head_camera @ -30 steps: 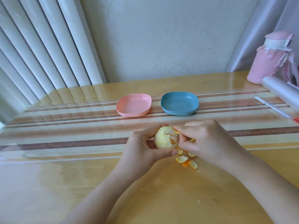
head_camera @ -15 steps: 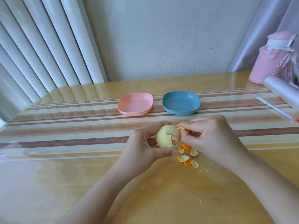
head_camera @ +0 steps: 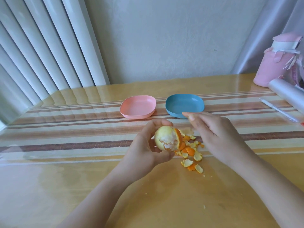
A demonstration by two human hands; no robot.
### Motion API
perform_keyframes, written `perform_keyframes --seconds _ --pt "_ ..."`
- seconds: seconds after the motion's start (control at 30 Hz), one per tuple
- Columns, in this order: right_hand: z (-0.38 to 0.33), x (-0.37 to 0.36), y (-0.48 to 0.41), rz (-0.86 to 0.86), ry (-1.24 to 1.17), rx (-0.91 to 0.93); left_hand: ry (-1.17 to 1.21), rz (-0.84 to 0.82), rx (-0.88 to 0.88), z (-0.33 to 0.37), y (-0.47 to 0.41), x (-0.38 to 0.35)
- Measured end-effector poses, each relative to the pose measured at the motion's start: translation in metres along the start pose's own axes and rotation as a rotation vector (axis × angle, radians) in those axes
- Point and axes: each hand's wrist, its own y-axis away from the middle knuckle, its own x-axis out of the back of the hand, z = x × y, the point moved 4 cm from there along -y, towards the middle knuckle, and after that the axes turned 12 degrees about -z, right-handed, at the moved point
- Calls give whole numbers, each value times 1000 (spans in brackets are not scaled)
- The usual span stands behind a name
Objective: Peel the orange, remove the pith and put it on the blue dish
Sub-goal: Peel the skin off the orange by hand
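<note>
Pale wall [head_camera: 164, 38], faint textured pattern, runs behind the table. White vertical blinds [head_camera: 41, 46] at left, slats angled. Sheer greyish curtain [head_camera: 271, 30] at right corner. Light-wood table [head_camera: 82, 186] under a glossy clear cover. Striped runner [head_camera: 65, 129] in brown, cream and tan crosses it. Soft daylight; the slats reflect on the tabletop at far left.

The orange [head_camera: 166, 139] is showing mostly pale, pith-covered flesh, with a strip of rind clinging to its right side, raised just above the tabletop [head_camera: 82, 178]. The blue dish [head_camera: 184, 102] is sitting upright beyond it.
</note>
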Motion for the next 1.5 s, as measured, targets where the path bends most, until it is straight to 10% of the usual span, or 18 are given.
perform_keyframes --seconds 0.2,0.67,1.03,1.5 --pt "-5 -12 2 -200 -313 -27 -142 56 -73 3 2 -1" --pt "-3 -16 6 -178 -104 0 -343 25 -136 11 5 -8" --pt "-7 -3 2 -361 -530 -42 -137 -33 -123 13 4 1" --pt "-6 0 3 -224 -353 -108 -66 -113 -61 8 2 -4"
